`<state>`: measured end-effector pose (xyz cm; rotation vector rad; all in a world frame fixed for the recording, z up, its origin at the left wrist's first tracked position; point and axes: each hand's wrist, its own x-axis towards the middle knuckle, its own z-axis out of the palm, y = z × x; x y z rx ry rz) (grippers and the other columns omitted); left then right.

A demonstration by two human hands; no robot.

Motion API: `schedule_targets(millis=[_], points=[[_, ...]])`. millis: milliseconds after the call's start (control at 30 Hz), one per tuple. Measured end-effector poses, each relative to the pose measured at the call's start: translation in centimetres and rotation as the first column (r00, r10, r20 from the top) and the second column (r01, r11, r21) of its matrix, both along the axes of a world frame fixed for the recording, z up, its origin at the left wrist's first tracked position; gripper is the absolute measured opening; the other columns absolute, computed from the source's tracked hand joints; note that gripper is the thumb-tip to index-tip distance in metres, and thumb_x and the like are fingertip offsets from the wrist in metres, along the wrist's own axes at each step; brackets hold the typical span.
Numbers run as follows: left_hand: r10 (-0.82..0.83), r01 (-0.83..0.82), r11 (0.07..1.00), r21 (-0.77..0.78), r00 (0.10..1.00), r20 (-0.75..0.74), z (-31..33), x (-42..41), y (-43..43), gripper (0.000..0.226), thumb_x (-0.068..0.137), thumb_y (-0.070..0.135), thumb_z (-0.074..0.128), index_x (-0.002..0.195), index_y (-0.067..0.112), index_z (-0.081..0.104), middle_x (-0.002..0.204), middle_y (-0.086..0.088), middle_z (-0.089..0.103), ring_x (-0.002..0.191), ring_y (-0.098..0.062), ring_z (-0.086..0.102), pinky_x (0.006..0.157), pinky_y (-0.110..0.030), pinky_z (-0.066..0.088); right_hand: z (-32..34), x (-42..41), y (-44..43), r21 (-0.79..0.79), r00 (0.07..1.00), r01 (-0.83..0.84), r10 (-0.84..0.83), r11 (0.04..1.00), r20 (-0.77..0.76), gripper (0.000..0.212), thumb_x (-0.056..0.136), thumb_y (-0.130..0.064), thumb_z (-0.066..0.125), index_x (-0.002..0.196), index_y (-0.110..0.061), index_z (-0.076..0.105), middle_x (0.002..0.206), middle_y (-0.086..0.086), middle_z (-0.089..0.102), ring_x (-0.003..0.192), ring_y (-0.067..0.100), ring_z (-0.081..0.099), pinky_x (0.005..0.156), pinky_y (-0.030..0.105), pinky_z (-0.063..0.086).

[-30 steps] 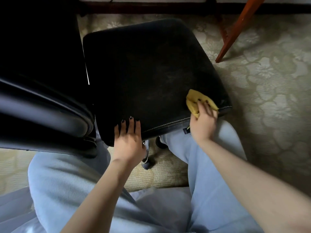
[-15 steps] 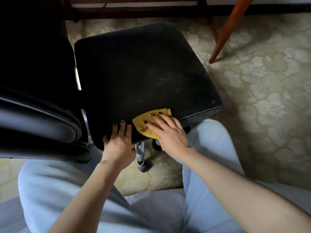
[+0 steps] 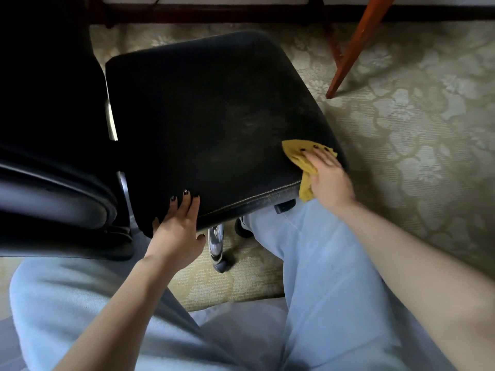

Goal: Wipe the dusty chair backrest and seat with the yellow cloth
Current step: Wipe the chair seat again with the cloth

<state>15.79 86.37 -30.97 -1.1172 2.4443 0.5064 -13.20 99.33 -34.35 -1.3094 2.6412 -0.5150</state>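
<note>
Flowery carpet (image 3: 415,129) lies under everything. Straight fingers (image 3: 318,156) of the right hand (image 3: 328,175), a little spread, press the yellow cloth (image 3: 293,149) on the near right corner of the seat (image 3: 209,116); part hangs over the edge. It looks soft, light and floppy, so a flat palm should hold it best. The left hand (image 3: 178,226) rests flat on the near edge, fingers together. The backrest (image 3: 40,103) stands left.

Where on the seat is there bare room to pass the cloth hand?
The seat is bare across its middle and far side, from the backrest to the right edge beyond the yellow cloth. The near edge is crowded: the left hand rests on its left corner, the right hand presses the cloth on its right corner; the strip between them is free.
</note>
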Motion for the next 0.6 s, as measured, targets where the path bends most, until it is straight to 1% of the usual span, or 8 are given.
schedule_targets(millis=[67, 133, 167, 233, 333, 433, 500, 600], points=[[-0.002, 0.002, 1.000, -0.001, 1.000, -0.001, -0.1, 0.0, 0.0, 0.080, 0.092, 0.036, 0.052, 0.152, 0.019, 0.001, 0.159, 0.000, -0.008, 0.146, -0.022, -0.004, 0.114, -0.050, 0.022, 0.6, -1.0, 0.1, 0.021, 0.981, 0.177, -0.178, 0.984, 0.077, 0.045, 0.094, -0.008, 0.046, 0.138, -0.017, 0.050, 0.143, 0.011, 0.048, 0.131, 0.033, 0.043, 0.107, 0.040, 0.037], [-0.002, 0.002, 1.000, -0.001, 1.000, -0.006, -0.1, 0.1, 0.0, 0.079, 0.092, 0.036, 0.052, 0.152, 0.019, 0.002, 0.159, 0.000, -0.007, 0.146, -0.022, -0.004, 0.114, -0.050, 0.022, 1.3, -1.8, 0.2, 0.094, 0.919, 0.352, -0.362, 0.931, 0.156, 0.043, 0.097, -0.016, 0.043, 0.139, -0.024, 0.048, 0.136, 0.014, 0.053, 0.121, 0.038, 0.049, 0.100, 0.039, 0.041], [0.000, 0.000, 1.000, 0.002, 1.000, -0.012, -0.1, 0.1, -0.1, 0.078, 0.092, 0.034, 0.051, 0.152, 0.020, 0.003, 0.159, 0.000, -0.006, 0.146, -0.022, -0.003, 0.114, -0.050, 0.022, 1.5, -1.9, 0.2, 0.129, 0.893, 0.394, -0.412, 0.910, 0.183, 0.042, 0.098, -0.018, 0.042, 0.139, -0.026, 0.047, 0.133, 0.015, 0.055, 0.119, 0.040, 0.050, 0.098, 0.039, 0.042], [0.011, -0.010, 1.000, 0.014, 0.999, -0.037, -0.1, 0.1, -0.3, 0.076, 0.092, 0.029, 0.051, 0.152, 0.020, 0.005, 0.160, -0.001, -0.004, 0.146, -0.022, -0.003, 0.115, -0.049, 0.021, 2.1, -1.5, 0.0, 0.158, 0.870, 0.427, -0.452, 0.890, 0.196, 0.042, 0.099, -0.018, 0.041, 0.141, -0.027, 0.045, 0.133, 0.015, 0.055, 0.120, 0.040, 0.049, 0.099, 0.038, 0.041], [0.041, -0.039, 0.999, 0.030, 0.995, -0.087, -0.3, 0.1, -0.5, 0.075, 0.089, 0.023, 0.052, 0.152, 0.020, 0.011, 0.160, -0.002, 0.002, 0.147, -0.022, -0.001, 0.116, -0.048, 0.019, 2.7, 0.9, -0.5, 0.163, 0.870, 0.447, -0.470, 0.880, 0.149, 0.045, 0.099, -0.016, 0.041, 0.142, -0.029, 0.043, 0.134, 0.013, 0.054, 0.121, 0.038, 0.048, 0.098, 0.038, 0.039], [0.068, -0.064, 0.997, 0.042, 0.992, -0.107, -0.3, 0.1, -0.4, 0.075, 0.088, 0.019, 0.053, 0.152, 0.019, 0.013, 0.160, -0.002, 0.004, 0.147, -0.022, 0.000, 0.115, -0.050, 0.018, 2.6, 4.5, -0.7, 0.167, 0.920, 0.362, -0.380, 0.917, 0.097, 0.047, 0.098, -0.015, 0.042, 0.143, -0.029, 0.040, 0.133, 0.011, 0.055, 0.119, 0.037, 0.050, 0.094, 0.038, 0.039], [0.068, -0.064, 0.997, 0.033, 0.992, -0.109, -0.2, 0.1, -0.3, 0.074, 0.088, 0.018, 0.052, 0.152, 0.019, 0.014, 0.160, -0.003, 0.004, 0.147, -0.023, 0.000, 0.115, -0.050, 0.019, 2.1, 6.5, -0.9, 0.159, 0.950, 0.287, -0.302, 0.945, 0.083, 0.048, 0.098, -0.016, 0.043, 0.143, -0.029, 0.039, 0.142, 0.007, 0.048, 0.122, 0.034, 0.049, 0.092, 0.038, 0.040], [0.066, -0.062, 0.997, 0.039, 0.993, -0.098, -0.2, 0.1, -0.4, 0.074, 0.088, 0.019, 0.051, 0.152, 0.020, 0.013, 0.160, -0.002, 0.003, 0.147, -0.023, -0.001, 0.115, -0.049, 0.019, 1.5, 8.3, -1.2, 0.149, 0.967, 0.224, -0.238, 0.963, 0.087, 0.048, 0.097, -0.017, 0.044, 0.143, -0.029, 0.039, 0.150, 0.005, 0.038, 0.132, 0.027, 0.042, 0.096, 0.036, 0.038]])
